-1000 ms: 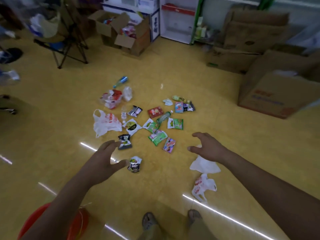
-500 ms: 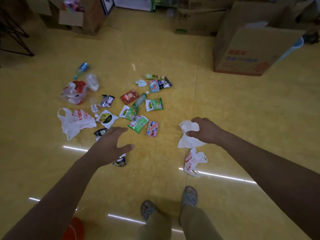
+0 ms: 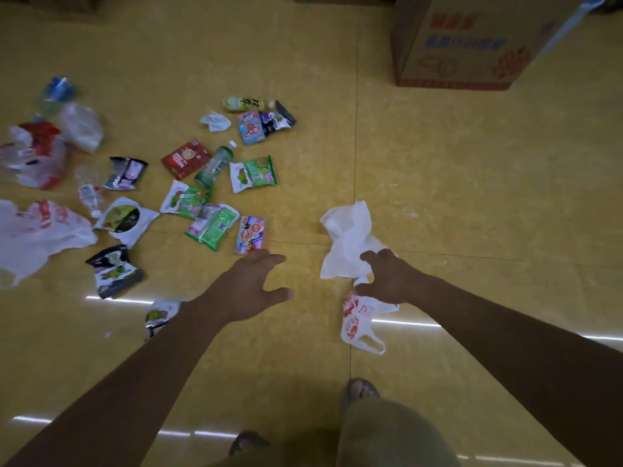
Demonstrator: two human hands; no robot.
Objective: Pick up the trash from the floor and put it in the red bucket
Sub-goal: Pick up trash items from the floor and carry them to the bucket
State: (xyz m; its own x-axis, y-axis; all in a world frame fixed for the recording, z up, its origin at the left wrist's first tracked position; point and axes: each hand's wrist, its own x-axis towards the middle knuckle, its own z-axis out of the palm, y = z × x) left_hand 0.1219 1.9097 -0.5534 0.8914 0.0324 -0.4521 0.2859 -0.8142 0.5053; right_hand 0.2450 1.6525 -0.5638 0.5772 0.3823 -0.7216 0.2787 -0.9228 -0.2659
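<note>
A brown cardboard box (image 3: 455,62) with red and blue print is standing on the glossy yellow floor (image 3: 472,197) at the far right, its inside hidden. The trash (image 3: 183,200) is lying scattered to the left: crinkly foil snack packets (image 3: 215,227), a green plastic bottle (image 3: 214,168), a flat red carton (image 3: 185,159) and a limp printed bag (image 3: 37,234). The right hand (image 3: 391,281) is curling its fingers and thumb round the lower edge of a crumpled white bag (image 3: 347,230), just above a red-printed bag (image 3: 355,323), while the left hand (image 3: 249,288) is hovering spread wide, holding nothing, just beside a pink packet (image 3: 250,234).
</note>
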